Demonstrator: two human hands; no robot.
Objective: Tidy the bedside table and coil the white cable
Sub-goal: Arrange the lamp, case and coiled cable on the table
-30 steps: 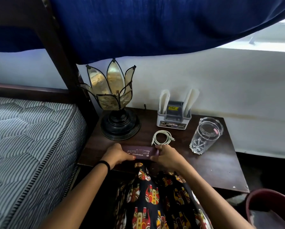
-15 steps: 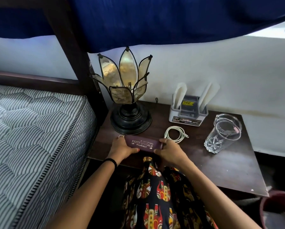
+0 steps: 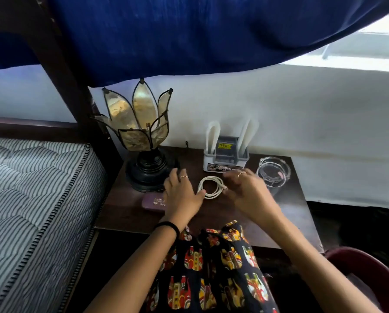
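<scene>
Both hands have left the maroon case (image 3: 154, 202) and gone forward to the white cable (image 3: 211, 187). The case lies flat near the front of the bedside table (image 3: 286, 213), its right end hidden under the left hand (image 3: 181, 193). The cable sits mid-table as a small round coil of several loops, its plug end poking out to the right. The left hand is open, fingers spread flat, thumb touching the coil's left rim. The right hand (image 3: 249, 192) is blurred; its fingers are loosely open just beside the plug, and whether they touch cannot be told. Behind stand the petal lamp (image 3: 141, 141), a white organiser (image 3: 226, 154) and a clear glass (image 3: 273, 173), partly hidden by the right hand.
</scene>
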